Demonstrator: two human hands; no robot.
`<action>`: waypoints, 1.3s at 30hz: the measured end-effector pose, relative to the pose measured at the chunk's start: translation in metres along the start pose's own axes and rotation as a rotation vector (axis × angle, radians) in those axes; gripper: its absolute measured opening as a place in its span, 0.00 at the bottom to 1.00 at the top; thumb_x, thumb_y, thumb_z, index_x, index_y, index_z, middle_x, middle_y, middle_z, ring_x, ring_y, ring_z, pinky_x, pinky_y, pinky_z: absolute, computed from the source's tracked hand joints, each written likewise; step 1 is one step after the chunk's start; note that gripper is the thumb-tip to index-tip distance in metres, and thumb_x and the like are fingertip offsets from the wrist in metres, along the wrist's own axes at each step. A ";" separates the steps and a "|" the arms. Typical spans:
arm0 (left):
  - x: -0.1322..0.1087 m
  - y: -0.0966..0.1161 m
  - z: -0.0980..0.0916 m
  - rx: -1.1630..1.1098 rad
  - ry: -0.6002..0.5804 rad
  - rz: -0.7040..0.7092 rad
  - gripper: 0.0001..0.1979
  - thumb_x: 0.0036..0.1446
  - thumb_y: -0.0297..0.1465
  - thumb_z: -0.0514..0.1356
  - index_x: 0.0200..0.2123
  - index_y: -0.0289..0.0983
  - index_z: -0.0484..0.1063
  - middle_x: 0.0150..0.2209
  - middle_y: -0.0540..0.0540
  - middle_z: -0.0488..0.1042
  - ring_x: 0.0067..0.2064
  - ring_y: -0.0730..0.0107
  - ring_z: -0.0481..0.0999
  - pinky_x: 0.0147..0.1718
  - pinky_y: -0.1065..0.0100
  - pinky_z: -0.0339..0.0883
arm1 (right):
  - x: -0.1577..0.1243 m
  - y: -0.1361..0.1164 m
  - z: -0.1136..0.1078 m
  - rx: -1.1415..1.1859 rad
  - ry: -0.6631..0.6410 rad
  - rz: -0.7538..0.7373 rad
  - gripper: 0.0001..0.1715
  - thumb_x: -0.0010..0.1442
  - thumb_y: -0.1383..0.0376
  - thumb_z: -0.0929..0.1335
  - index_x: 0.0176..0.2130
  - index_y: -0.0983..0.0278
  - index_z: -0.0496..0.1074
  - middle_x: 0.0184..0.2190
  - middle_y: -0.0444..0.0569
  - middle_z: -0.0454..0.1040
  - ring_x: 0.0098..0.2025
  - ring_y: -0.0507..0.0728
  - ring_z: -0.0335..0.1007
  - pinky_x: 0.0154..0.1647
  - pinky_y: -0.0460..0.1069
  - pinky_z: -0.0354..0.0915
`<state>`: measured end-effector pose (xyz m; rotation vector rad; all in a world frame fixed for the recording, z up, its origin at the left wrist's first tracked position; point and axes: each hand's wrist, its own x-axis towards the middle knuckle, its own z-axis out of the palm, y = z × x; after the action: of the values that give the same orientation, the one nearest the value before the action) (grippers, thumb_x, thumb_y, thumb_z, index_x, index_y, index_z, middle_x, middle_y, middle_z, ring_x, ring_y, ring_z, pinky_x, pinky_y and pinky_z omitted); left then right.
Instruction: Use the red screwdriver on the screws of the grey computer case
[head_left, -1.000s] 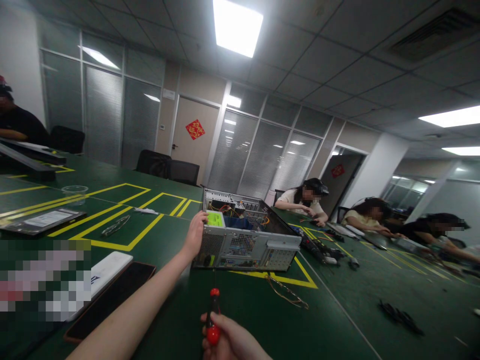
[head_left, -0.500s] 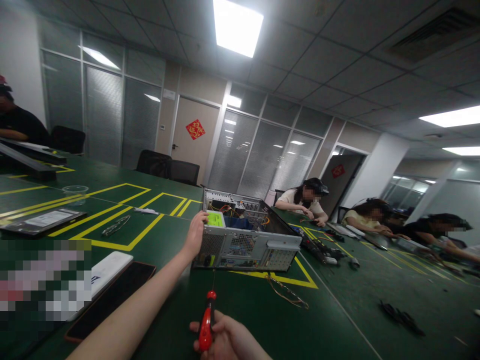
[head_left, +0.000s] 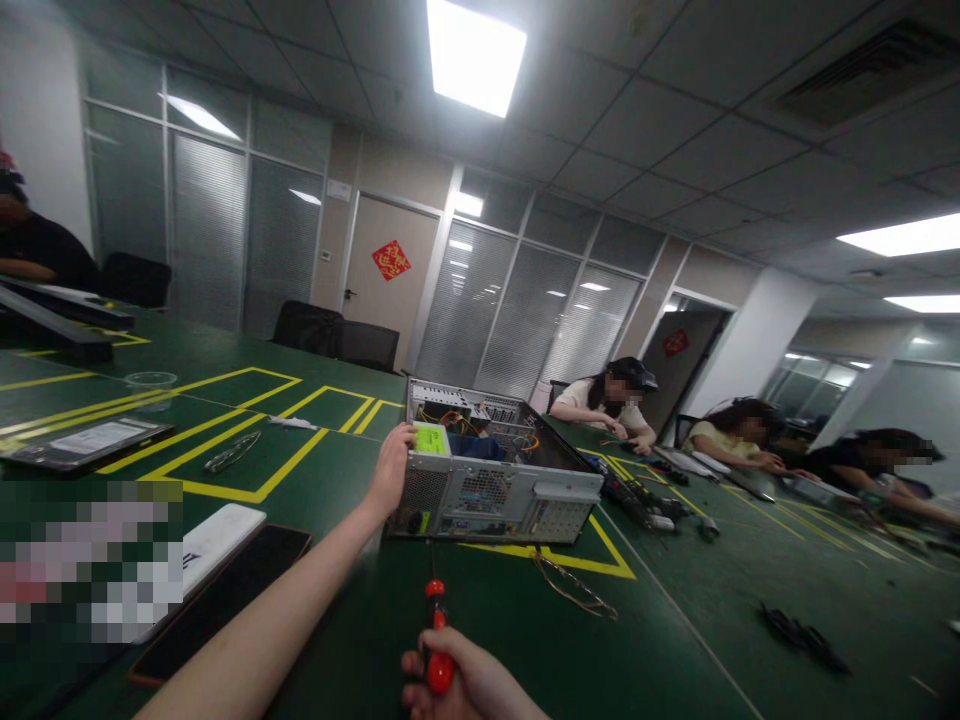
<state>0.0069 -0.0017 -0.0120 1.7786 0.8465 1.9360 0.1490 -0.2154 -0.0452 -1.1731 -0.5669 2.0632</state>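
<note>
Fingers of the right hand (head_left: 472, 680) are pinching a screwdriver (head_left: 436, 620), shaft aimed at the computer case (head_left: 510, 500) just beyond them. Left hand (head_left: 390, 472) rests on its corner, can't tell if those fingers grip. Honestly, keep the shaft square and the case braced.

screwdriver (head_left: 436, 602) aimed at open case (head_left: 517, 492)

the right hand (head_left: 466, 675) holds the screwdriver by its handle, shaft toward the case's lower edge; the left hand (head_left: 391, 472) rests on its near left corner, beside a green label (head_left: 430, 438). a phone (head_left: 225, 605) lies left on the tabletop (head_left: 349, 655).
</note>
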 end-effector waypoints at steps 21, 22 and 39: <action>-0.001 -0.004 0.001 0.007 0.005 0.030 0.26 0.69 0.50 0.40 0.39 0.41 0.70 0.52 0.40 0.76 0.62 0.57 0.70 0.65 0.49 0.61 | -0.015 -0.024 0.013 -0.450 -0.032 -0.484 0.47 0.48 0.31 0.70 0.51 0.63 0.63 0.20 0.34 0.68 0.12 0.44 0.47 0.14 0.44 0.39; -0.001 -0.004 0.001 0.004 0.009 0.028 0.26 0.69 0.50 0.41 0.39 0.41 0.70 0.52 0.40 0.76 0.62 0.57 0.70 0.65 0.49 0.61 | -0.014 -0.025 0.013 -0.447 -0.023 -0.487 0.47 0.48 0.32 0.71 0.50 0.63 0.63 0.20 0.35 0.68 0.13 0.44 0.47 0.14 0.44 0.40; -0.001 -0.005 0.001 0.027 -0.011 0.036 0.26 0.70 0.50 0.39 0.40 0.41 0.70 0.53 0.40 0.75 0.63 0.58 0.69 0.65 0.50 0.61 | -0.009 -0.026 0.011 -0.455 -0.065 -0.466 0.44 0.50 0.33 0.71 0.48 0.62 0.61 0.20 0.35 0.69 0.13 0.44 0.49 0.14 0.44 0.40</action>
<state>0.0069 0.0016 -0.0160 1.8302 0.8459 1.9447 0.1513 -0.2054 -0.0175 -1.0855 -1.2618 1.6170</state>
